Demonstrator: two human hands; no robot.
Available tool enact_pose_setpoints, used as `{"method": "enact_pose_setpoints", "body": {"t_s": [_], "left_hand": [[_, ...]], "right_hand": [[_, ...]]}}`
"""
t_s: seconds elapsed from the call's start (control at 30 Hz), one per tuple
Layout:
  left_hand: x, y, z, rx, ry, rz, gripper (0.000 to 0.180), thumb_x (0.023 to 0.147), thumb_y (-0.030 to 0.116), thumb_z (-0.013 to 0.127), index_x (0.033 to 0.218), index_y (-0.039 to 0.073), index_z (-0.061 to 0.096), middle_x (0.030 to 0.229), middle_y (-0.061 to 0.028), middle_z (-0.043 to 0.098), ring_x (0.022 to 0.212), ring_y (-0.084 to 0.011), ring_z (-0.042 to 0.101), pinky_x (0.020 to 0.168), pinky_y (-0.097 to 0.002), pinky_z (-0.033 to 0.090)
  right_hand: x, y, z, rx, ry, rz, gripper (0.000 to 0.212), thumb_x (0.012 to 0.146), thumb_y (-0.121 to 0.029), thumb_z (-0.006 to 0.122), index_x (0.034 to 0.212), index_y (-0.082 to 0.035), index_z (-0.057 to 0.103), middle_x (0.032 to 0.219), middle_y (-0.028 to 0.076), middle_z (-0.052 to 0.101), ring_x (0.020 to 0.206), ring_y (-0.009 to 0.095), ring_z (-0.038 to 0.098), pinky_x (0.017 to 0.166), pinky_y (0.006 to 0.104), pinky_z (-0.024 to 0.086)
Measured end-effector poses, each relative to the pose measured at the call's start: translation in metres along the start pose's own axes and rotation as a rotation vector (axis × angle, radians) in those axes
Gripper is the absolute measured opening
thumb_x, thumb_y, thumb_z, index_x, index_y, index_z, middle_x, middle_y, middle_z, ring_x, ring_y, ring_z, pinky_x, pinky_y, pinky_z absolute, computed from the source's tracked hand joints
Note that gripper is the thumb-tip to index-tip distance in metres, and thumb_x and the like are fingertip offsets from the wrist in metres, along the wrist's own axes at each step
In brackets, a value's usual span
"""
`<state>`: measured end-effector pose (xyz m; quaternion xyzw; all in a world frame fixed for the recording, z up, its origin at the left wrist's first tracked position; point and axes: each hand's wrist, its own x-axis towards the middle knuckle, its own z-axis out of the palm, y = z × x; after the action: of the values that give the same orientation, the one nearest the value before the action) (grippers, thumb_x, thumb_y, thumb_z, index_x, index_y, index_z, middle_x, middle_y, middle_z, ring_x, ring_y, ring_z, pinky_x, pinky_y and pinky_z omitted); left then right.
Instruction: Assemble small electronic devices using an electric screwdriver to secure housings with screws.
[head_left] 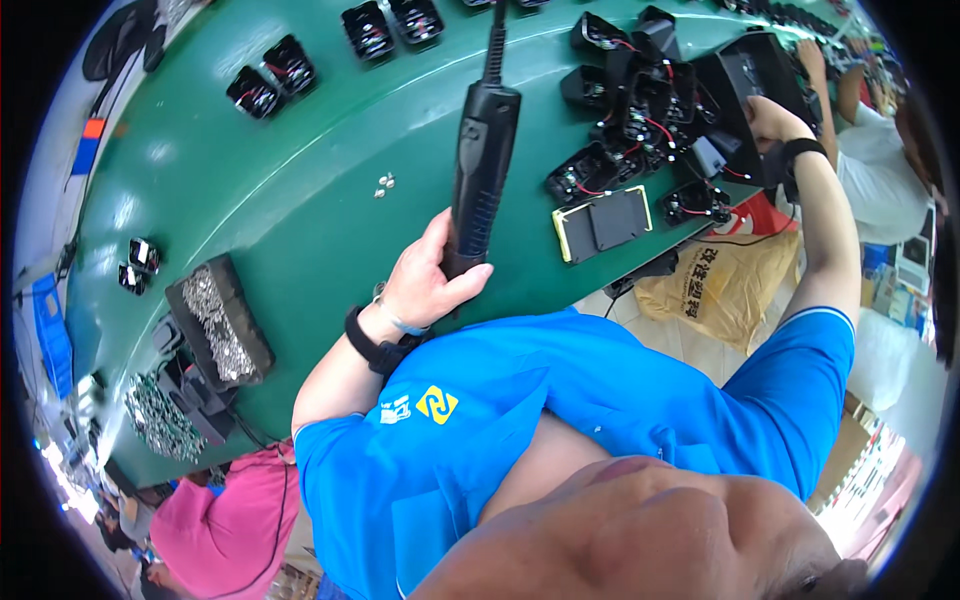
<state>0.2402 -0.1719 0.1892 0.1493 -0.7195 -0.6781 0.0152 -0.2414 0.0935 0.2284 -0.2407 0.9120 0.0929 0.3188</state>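
Note:
My left hand (425, 272) is wrapped round the lower part of a black electric screwdriver (484, 165). Its ribbed cord end points away from me; the bit end is hidden. At the right, my right hand (778, 124) is at the opening of a black box (735, 75), fingers curled and partly hidden, so what they hold does not show. Beside that box lies a heap of black plastic housings (640, 115) with red wires. Nearer me is a flat black tray with a yellow edge (602, 223). A few small metal parts (385, 185) lie left of the screwdriver.
More black housings (270, 75) stand in pairs along the far side of the green table (300, 200). A dark tray of small metal parts (222, 320) sits at the left, near a pile of small parts (165, 415). A yellowish bag (725, 290) hangs below the right edge. Other people sit nearby.

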Motion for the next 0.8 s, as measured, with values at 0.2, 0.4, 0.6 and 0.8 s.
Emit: {"method": "enact_pose_setpoints", "body": {"t_s": [0.2, 0.4, 0.6, 0.8], "left_hand": [[-0.001, 0.001, -0.001, 0.011, 0.009, -0.049, 0.044, 0.072, 0.006, 0.059, 0.110, 0.002, 0.039, 0.085, -0.0031, 0.053, 0.076, -0.0089, 0.051, 0.070, -0.0225, 0.042], [0.000, -0.001, 0.000, 0.022, 0.001, -0.055, 0.042, 0.072, 0.005, 0.059, 0.108, 0.002, 0.039, 0.085, -0.0027, 0.053, 0.074, -0.0080, 0.049, 0.068, -0.0216, 0.041], [0.000, -0.001, 0.002, -0.022, 0.024, -0.021, 0.044, 0.072, 0.006, 0.060, 0.110, 0.002, 0.039, 0.086, -0.0025, 0.053, 0.074, -0.0081, 0.050, 0.068, -0.0214, 0.042], [-0.001, -0.005, 0.001, -0.009, 0.026, -0.022, 0.046, 0.072, 0.008, 0.061, 0.111, 0.002, 0.038, 0.086, -0.0029, 0.053, 0.077, -0.0085, 0.049, 0.070, -0.0222, 0.042]], "right_hand": [[-0.020, -0.026, -0.006, 0.089, 0.025, 0.083, 0.026, 0.059, 0.002, 0.058, 0.081, -0.002, 0.046, 0.065, 0.008, 0.053, 0.053, 0.017, 0.058, 0.044, 0.0256, 0.048], [-0.026, -0.015, -0.013, 0.257, 0.091, 0.018, 0.019, 0.063, 0.000, 0.058, 0.078, 0.000, 0.048, 0.067, 0.006, 0.055, 0.055, 0.015, 0.058, 0.050, 0.0241, 0.050], [-0.032, 0.007, -0.016, 0.536, 0.127, -0.038, 0.016, 0.068, -0.004, 0.058, 0.081, -0.003, 0.048, 0.067, 0.002, 0.053, 0.058, 0.011, 0.058, 0.054, 0.0221, 0.050], [-0.045, 0.000, -0.030, 0.936, 0.211, -0.212, 0.019, 0.073, -0.010, 0.061, 0.087, -0.007, 0.050, 0.075, -0.001, 0.053, 0.067, 0.008, 0.056, 0.063, 0.0192, 0.048]]}}
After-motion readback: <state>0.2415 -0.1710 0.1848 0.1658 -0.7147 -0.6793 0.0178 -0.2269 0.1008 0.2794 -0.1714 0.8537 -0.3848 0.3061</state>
